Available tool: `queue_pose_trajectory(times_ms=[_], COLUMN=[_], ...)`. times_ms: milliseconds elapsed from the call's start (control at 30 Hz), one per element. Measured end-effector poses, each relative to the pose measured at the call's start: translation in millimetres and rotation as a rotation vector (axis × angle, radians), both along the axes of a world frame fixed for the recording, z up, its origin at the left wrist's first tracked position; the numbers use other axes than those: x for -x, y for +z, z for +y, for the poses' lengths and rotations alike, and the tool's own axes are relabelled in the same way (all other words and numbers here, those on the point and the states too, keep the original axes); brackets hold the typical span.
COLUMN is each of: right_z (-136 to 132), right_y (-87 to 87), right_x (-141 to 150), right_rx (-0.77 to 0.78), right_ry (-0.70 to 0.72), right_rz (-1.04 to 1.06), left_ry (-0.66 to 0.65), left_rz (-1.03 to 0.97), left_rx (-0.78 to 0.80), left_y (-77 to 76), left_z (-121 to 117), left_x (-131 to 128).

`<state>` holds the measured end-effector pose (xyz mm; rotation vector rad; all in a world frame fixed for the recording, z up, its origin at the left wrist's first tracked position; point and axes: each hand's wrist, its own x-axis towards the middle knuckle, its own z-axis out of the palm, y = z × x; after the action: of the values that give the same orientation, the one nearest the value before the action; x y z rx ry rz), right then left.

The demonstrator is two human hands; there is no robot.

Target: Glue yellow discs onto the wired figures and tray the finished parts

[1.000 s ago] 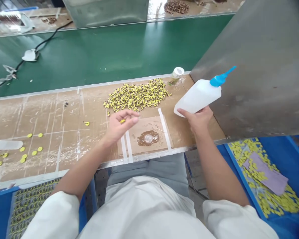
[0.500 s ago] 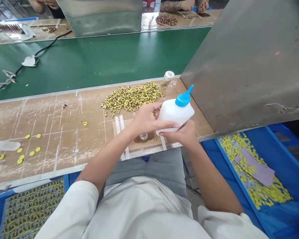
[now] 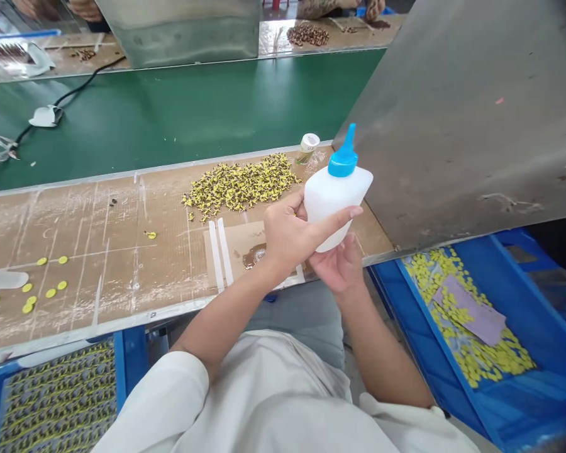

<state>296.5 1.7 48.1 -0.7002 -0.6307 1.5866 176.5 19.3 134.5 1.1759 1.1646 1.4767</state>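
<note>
Gripping the white bottle (image 3: 337, 198) by its side in the left hand (image 3: 290, 233), thumb pressed across the front, remaining fingers curled around the near side. Showing a small speck of yellow at those fingers; too small to identify. Cupping the right hand (image 3: 342, 264) loosely under the bottle, palm up, fingers partly curled and not pressed together; cannot tell contact with the base. Holding the bottle nearly upright over the front part of the cardboard-covered bench (image 3: 122, 233), blue nozzle cap (image 3: 343, 160) pointing up with a slight lean to the right.

Noting below and beside the left hand: a cardboard square (image 3: 238, 236) with white tape strips (image 3: 219, 251) and a wet brown patch (image 3: 253, 256), partly hidden by the forearm. Behind, on the bench: a heap of small yellow-and-black pieces (image 3: 243, 182), with a white-lidded jar (image 3: 308, 148) just beside its right end. Farther left: scattered yellow discs (image 3: 51, 293) near a long white object (image 3: 2, 279). Beyond the bench: a green surface (image 3: 193, 110) crossed at left by a black cable (image 3: 85, 85). To the right: a metal panel (image 3: 453, 126) and, lower down, a blue bin (image 3: 538, 308) containing yellow pieces (image 3: 495, 358) and a purple sheet (image 3: 476, 314).
</note>
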Motion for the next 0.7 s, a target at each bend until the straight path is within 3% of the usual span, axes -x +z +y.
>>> queue_pose_trajectory(times_ms=[167, 367, 533, 700], right_z=[-15.6, -11.1, -13.3, -21.3], right_y=[9.9, 4.6, 0.4, 2.8], right_x=[8.1, -43.0, -73.7, -64.2], right_rx=[0.004, 0.091, 0.194, 0.32], right_ry=[-0.048, -0.083, -0.028, -0.046], right_rz=[0.248, 0.157, 0.144, 0.372], left_ry=[0.023, -0.037, 0.061, 0.148], left_rz=[-0.048, -0.046, -0.088, -0.171], left_rx=[0.124, 0.233, 0.324, 0.42], left_y=[6.4, 7.2, -9.1, -26.2], left_z=[-13.2, -26.4, -41.6, -55.4], left_x=[-26.6, -37.8, -55.4, -69.8])
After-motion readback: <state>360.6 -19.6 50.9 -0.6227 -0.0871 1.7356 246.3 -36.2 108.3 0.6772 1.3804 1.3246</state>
